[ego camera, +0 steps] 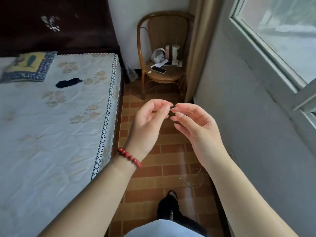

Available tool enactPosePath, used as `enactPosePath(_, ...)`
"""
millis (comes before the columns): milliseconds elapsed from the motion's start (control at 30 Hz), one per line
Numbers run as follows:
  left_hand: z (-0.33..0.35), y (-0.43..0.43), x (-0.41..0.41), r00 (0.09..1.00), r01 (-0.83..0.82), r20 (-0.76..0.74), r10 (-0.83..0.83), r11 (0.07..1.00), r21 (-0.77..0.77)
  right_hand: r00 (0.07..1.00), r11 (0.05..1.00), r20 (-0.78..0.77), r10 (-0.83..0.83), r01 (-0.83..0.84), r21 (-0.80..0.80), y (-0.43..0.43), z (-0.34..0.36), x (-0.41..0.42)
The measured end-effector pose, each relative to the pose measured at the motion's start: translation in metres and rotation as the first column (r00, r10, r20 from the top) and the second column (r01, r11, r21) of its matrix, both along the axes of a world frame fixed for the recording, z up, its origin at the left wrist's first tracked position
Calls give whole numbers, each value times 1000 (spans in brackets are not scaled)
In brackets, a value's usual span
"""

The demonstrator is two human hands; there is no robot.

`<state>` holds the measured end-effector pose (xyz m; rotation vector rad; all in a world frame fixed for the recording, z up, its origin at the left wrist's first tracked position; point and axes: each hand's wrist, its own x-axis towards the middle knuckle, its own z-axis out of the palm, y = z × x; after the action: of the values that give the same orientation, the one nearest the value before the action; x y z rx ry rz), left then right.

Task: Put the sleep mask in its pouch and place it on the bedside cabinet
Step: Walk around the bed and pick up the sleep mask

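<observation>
A black sleep mask (68, 82) lies flat on the pale patterned mattress (51, 134), near its head end and just right of a blue and yellow pillow. My left hand (147, 120), with a red bead bracelet on the wrist, and my right hand (193, 124) hover over the tiled floor in the aisle beside the bed. Their fingertips nearly meet. Both hands have loosely curled fingers and hold nothing. I see no pouch that I can tell apart from the other items.
A rattan chair (164, 53) stands in the far corner with a phone (158, 69), a plastic bag and small boxes on its seat. A curtain and a grey wall with a window run along the right. A thin wire loop (196, 177) lies on the floor.
</observation>
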<state>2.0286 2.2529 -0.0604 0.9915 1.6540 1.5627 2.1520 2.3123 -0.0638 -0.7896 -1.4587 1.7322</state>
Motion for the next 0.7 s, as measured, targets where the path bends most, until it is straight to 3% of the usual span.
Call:
enactPosePath(367,7,89,-93,984,-175,21,175,984,15,985,984,-17,173,-173,-33,111,-7,-111)
enactPosePath(700,1,185,-248,971,-239,27,238,971,18,971,968,-45,236,-239,-82,212,-8,-270)
